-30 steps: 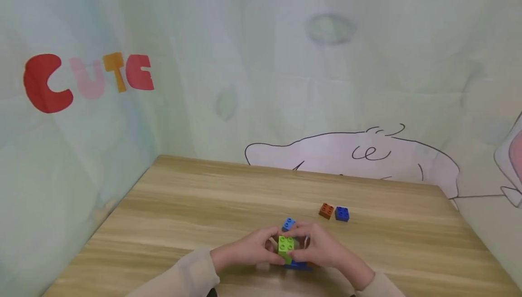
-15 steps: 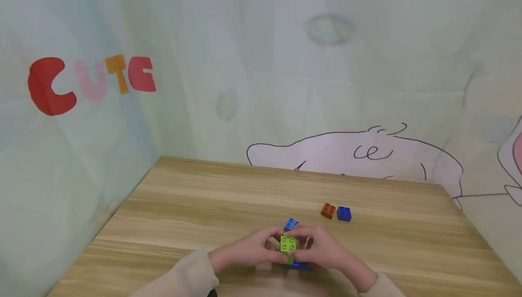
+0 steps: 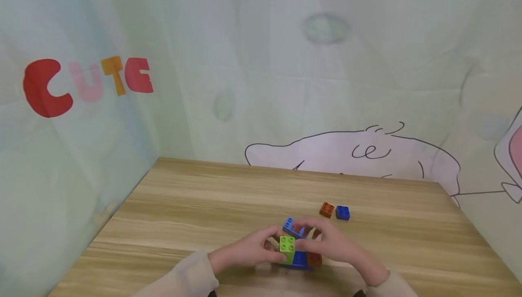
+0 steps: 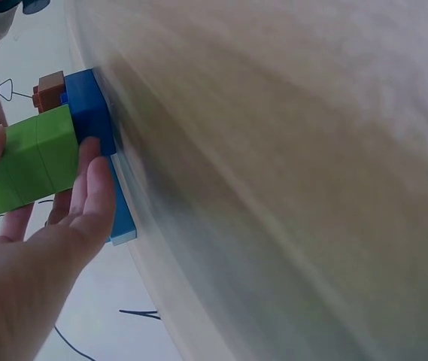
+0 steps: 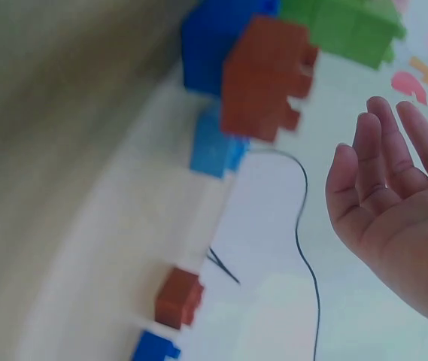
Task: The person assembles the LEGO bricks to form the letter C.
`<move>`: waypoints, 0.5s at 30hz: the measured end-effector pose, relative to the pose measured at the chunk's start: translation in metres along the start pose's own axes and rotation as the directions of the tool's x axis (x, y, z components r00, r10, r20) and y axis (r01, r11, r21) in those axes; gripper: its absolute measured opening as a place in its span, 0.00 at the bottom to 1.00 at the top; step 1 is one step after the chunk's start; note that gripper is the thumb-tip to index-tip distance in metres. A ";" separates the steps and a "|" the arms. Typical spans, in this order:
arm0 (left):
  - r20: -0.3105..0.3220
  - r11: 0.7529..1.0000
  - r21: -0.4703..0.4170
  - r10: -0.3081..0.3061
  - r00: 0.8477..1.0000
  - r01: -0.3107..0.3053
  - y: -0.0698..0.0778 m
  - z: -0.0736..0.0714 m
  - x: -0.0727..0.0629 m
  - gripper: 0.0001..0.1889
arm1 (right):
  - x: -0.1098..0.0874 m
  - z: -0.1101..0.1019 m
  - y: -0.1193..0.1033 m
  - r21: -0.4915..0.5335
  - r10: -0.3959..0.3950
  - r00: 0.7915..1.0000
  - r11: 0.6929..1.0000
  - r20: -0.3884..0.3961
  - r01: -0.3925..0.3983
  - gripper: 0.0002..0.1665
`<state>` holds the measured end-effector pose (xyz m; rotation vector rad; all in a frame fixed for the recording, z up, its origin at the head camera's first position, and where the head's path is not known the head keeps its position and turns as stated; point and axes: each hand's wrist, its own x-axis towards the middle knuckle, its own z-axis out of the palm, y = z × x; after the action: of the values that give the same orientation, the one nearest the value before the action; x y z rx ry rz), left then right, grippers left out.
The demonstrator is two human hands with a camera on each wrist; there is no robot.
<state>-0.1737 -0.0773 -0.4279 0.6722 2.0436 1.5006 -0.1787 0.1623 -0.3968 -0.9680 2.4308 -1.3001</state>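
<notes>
Two stacked lime-green toy bricks (image 3: 287, 243) stand on the left end of a dark blue brick (image 3: 299, 259), which carries a reddish-brown brick (image 3: 314, 258) on its right end. My left hand (image 3: 258, 246) grips the green bricks between thumb and fingers; its fingertips reach the blue brick in the left wrist view. Fingers loosely bent, my right hand (image 3: 328, 241) hovers above and right of the build. In the right wrist view that hand (image 5: 402, 195) holds nothing and is apart from the bricks. Just behind the build lies a light blue brick (image 3: 290, 226), partly covered by my right fingers.
Farther back on the wooden table (image 3: 212, 192), a loose reddish-brown brick (image 3: 326, 209) sits beside a loose dark blue brick (image 3: 343, 212). A printed curtain (image 3: 269, 84) hangs behind the table and along its left side.
My right hand has let go of the green bricks and moved up and right, uncovering the reddish-brown brick. The left hand keeps its grip in the same place.
</notes>
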 end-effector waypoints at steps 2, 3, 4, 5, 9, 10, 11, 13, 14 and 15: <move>-0.008 1.000 0.012 0.005 1.000 -0.005 0.000 0.000 0.000 0.15 | -0.001 -0.007 -0.001 -0.027 -0.011 0.999 1.000 -0.039 0.010 0.21; -0.010 1.000 0.015 0.006 1.000 -0.006 0.000 0.000 0.000 0.15 | -0.002 -0.011 0.000 -0.046 -0.015 0.998 0.999 -0.059 0.012 0.20; -0.011 1.000 0.017 0.006 1.000 -0.006 0.001 0.000 0.000 0.15 | -0.002 -0.015 0.000 -0.066 -0.011 0.997 0.998 -0.077 0.006 0.20; -0.013 1.000 0.018 0.007 1.000 -0.006 0.001 0.000 -0.001 0.15 | -0.003 -0.019 0.002 -0.086 -0.007 0.996 0.996 -0.093 -0.001 0.20; -0.017 1.000 0.006 -0.002 1.000 0.002 0.002 0.001 -0.002 0.14 | -0.003 -0.035 0.009 -0.149 0.036 0.987 0.987 -0.155 -0.060 0.21; -0.018 1.000 0.006 -0.003 1.000 0.003 0.002 0.001 -0.001 0.14 | -0.004 -0.038 0.010 -0.156 0.056 0.983 0.984 -0.172 -0.084 0.22; -0.019 1.000 0.006 -0.003 1.000 0.003 0.002 0.001 -0.001 0.14 | -0.004 -0.042 0.012 -0.163 0.073 0.979 0.981 -0.191 -0.104 0.22; -0.020 1.000 0.009 -0.004 1.000 0.004 0.001 0.002 -0.001 0.14 | -0.004 -0.048 0.015 -0.172 0.110 0.968 0.973 -0.227 -0.151 0.23; -0.020 1.000 0.012 -0.003 1.000 0.004 0.001 0.001 -0.001 0.14 | -0.004 -0.051 0.017 -0.171 0.129 0.962 0.970 -0.241 -0.173 0.24; -0.021 1.000 0.015 -0.004 1.000 0.005 0.001 0.001 0.000 0.14 | -0.004 -0.054 0.019 -0.170 0.145 0.957 0.967 -0.253 -0.192 0.24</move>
<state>-0.1725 -0.0765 -0.4276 0.6600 2.0732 1.4971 -0.2098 0.2082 -0.3810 -0.6566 2.7952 -1.2003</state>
